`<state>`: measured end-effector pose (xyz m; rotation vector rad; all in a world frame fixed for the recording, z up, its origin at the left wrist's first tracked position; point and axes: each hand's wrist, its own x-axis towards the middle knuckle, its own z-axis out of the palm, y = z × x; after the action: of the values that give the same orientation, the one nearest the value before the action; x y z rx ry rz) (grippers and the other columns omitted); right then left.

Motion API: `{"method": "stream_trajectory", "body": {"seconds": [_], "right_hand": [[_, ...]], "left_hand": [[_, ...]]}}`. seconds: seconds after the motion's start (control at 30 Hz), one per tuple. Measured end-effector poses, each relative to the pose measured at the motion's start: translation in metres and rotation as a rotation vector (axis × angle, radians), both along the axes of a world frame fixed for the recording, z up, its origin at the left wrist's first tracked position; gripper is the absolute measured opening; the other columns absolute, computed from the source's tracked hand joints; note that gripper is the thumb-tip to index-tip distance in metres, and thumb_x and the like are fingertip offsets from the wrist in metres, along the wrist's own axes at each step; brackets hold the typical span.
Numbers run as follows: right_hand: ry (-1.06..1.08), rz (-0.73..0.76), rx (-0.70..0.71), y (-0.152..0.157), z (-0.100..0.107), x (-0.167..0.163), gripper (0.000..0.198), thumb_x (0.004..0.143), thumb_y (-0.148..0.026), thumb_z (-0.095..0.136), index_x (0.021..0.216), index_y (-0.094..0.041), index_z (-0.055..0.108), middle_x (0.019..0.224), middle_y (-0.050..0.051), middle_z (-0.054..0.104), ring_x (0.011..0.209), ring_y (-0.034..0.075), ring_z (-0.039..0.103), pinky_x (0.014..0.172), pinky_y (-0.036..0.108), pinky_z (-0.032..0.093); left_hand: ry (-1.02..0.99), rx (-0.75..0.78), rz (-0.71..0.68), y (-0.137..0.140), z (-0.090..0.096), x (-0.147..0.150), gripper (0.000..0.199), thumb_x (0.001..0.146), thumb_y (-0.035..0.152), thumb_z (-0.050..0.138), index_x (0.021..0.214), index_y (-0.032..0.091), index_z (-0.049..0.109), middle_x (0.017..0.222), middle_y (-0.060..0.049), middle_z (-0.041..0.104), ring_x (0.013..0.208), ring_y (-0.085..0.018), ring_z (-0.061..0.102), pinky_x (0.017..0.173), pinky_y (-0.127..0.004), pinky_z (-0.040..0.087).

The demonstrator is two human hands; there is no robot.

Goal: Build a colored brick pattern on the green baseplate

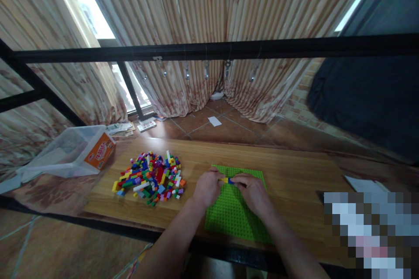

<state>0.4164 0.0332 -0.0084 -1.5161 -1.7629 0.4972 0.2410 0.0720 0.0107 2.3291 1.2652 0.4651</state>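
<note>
Above the upper part of a green studded baseplate (229, 218), my two hands meet around small toy bricks. My left hand (208, 186) pinches a yellow brick (225, 180) from the left side. From the right, my right hand (252, 192) grips a blue brick (231, 181) that touches the yellow one. Fingers partly cover both bricks, and I cannot tell whether they are locked together. Left of the baseplate lies a loose pile of bricks (153, 178) in many colours.
A clear plastic bin (68, 150) with an orange label stands at the left. The wooden board (301, 192) lies under the baseplate and pile. A black metal rail (209, 50) crosses beyond it, before curtains (183, 4). Papers (365, 184) lie at the right; a blurred patch covers the lower right corner.
</note>
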Motion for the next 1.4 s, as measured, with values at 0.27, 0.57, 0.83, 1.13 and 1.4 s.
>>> {"method": "stream_trajectory", "body": {"seconds": [0.27, 0.57, 0.83, 1.13, 1.4], "right_hand": [[-0.018, 0.044, 0.028, 0.002, -0.001, 0.002, 0.026, 0.080, -0.012, 0.054, 0.082, -0.026, 0.076, 0.087, 0.002, 0.073, 0.083, 0.017, 0.067, 0.080, 0.032, 0.053], [-0.046, 0.034, 0.128, -0.003, -0.006, -0.005, 0.027, 0.084, -0.011, 0.052, 0.082, -0.024, 0.076, 0.089, 0.005, 0.073, 0.086, 0.018, 0.065, 0.083, 0.034, 0.052], [0.141, -0.145, 0.099, -0.014, -0.008, -0.001, 0.035, 0.086, -0.019, 0.048, 0.116, -0.022, 0.066, 0.111, 0.007, 0.068, 0.097, 0.018, 0.064, 0.091, 0.038, 0.050], [-0.088, -0.408, 0.036, -0.009, 0.004, -0.006, 0.025, 0.089, -0.029, 0.051, 0.094, -0.019, 0.073, 0.094, 0.009, 0.068, 0.092, 0.022, 0.059, 0.088, 0.039, 0.044], [-0.115, -0.421, -0.094, -0.007, 0.010, -0.016, 0.011, 0.083, -0.030, 0.065, 0.086, -0.029, 0.076, 0.098, 0.005, 0.066, 0.098, 0.023, 0.054, 0.085, 0.037, 0.038]], "left_hand": [[0.088, -0.037, 0.040, -0.001, 0.005, 0.003, 0.019, 0.087, 0.016, 0.052, 0.085, 0.021, 0.070, 0.094, -0.005, 0.066, 0.093, -0.017, 0.063, 0.084, -0.026, 0.048], [0.040, -0.001, 0.086, -0.007, 0.002, 0.002, 0.022, 0.086, 0.015, 0.051, 0.096, 0.021, 0.070, 0.101, -0.006, 0.064, 0.096, -0.017, 0.062, 0.087, -0.028, 0.049], [-0.013, 0.088, 0.124, -0.010, 0.002, 0.001, 0.037, 0.078, 0.012, 0.059, 0.113, 0.019, 0.065, 0.111, -0.009, 0.060, 0.107, -0.020, 0.055, 0.098, -0.034, 0.044], [-0.011, 0.138, 0.040, -0.007, 0.000, 0.010, 0.028, 0.088, 0.017, 0.049, 0.110, 0.020, 0.067, 0.109, -0.008, 0.065, 0.103, -0.021, 0.056, 0.097, -0.038, 0.043], [0.026, 0.098, 0.060, -0.001, 0.001, 0.017, 0.024, 0.087, 0.016, 0.052, 0.101, 0.023, 0.070, 0.104, -0.004, 0.067, 0.102, -0.023, 0.058, 0.094, -0.040, 0.043]]}}
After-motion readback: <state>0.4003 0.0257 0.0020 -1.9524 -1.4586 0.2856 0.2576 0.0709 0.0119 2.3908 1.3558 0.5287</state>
